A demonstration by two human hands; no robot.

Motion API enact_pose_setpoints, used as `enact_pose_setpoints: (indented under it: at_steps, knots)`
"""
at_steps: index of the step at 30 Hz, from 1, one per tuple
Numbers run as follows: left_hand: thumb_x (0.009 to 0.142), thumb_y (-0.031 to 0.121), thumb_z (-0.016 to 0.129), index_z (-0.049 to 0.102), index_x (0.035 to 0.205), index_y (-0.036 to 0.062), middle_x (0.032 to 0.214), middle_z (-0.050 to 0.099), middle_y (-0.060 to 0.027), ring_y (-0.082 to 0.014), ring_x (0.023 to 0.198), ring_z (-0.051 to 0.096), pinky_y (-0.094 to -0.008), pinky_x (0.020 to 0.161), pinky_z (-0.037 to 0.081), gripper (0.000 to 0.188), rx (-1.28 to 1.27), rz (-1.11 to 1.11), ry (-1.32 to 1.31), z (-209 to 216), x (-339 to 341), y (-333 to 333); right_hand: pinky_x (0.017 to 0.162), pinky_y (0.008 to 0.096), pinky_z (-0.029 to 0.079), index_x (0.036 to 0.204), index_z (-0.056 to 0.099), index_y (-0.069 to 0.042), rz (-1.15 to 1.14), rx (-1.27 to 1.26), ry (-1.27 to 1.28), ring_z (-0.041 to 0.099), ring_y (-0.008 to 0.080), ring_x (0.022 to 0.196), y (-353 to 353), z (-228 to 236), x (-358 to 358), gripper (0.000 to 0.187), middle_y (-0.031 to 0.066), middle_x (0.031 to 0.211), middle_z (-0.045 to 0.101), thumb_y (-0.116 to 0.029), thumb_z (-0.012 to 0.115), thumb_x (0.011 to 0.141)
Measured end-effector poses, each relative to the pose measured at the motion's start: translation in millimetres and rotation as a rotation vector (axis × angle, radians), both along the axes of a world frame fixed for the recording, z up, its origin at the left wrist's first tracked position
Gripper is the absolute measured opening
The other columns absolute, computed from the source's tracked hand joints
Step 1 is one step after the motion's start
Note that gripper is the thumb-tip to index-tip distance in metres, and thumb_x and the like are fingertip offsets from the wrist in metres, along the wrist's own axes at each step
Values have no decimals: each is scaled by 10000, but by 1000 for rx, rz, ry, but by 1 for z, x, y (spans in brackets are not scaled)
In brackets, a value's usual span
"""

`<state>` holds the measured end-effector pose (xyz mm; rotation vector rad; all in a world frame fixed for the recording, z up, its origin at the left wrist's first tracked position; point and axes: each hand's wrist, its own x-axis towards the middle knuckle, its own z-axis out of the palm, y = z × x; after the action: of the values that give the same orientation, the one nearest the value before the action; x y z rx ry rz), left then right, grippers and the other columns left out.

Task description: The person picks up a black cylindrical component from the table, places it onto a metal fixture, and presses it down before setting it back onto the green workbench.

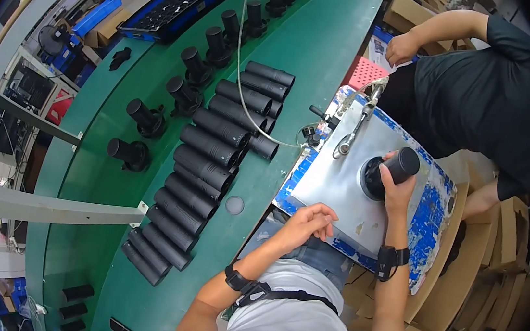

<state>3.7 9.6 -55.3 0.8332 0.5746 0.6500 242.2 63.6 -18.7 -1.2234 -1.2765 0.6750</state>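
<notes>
My right hand [399,195] is wrapped round a black cylindrical housing with a round flanged base [402,165]. It stands tilted in the view, its base on a bare metal plate [332,193]. My left hand [308,225] hangs near the plate's front edge, its fingers loosely bent and apart, with nothing seen in them. A metal clamp-like tool with a handle [363,114] lies on the plate's far side, with an air hose running to the fittings beside it.
Several black tubes [216,135] lie in a row on the green bench [235,254], beside a small grey disc [234,205]. Several flanged housings [146,118] line the belt behind. A blue-edged tray [178,8] sits farther back. At right stands another person [482,92], near cardboard boxes [509,232].
</notes>
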Motion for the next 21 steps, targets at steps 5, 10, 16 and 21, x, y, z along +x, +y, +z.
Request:
enact_pose_setpoints:
  at_steps: [5,10,16,21]
  knots:
    - [974,173,493,586,1055,30,794,619,-24,-86,704,558,-216,650,448,188,3,33,-27,7,5,5,869,297,468,1086,553,-15,-368,47,-25,605,164,925,2,-10,-21,402,83,995,634,-35,763,744]
    - [971,151,495,593,1050,23,799,618,-33,-89,703,569,-208,658,452,180,30,53,-33,9,-1,5,878,314,471,1088,550,-13,113,-129,71,609,170,944,3,23,17,435,91,990,638,-55,760,710]
    - [968,132,498,594,1039,22,809,621,-38,-84,722,569,-212,666,459,162,91,113,-34,21,-11,22,879,331,466,1088,519,-4,-18,110,90,595,194,882,15,-3,8,392,103,938,608,-121,689,754]
    - [941,139,534,598,1038,15,760,625,-28,-97,694,584,-237,664,474,169,435,333,236,23,-10,84,847,310,466,1080,516,-17,-243,242,-25,584,174,847,8,-5,-12,313,87,928,602,-53,634,793]
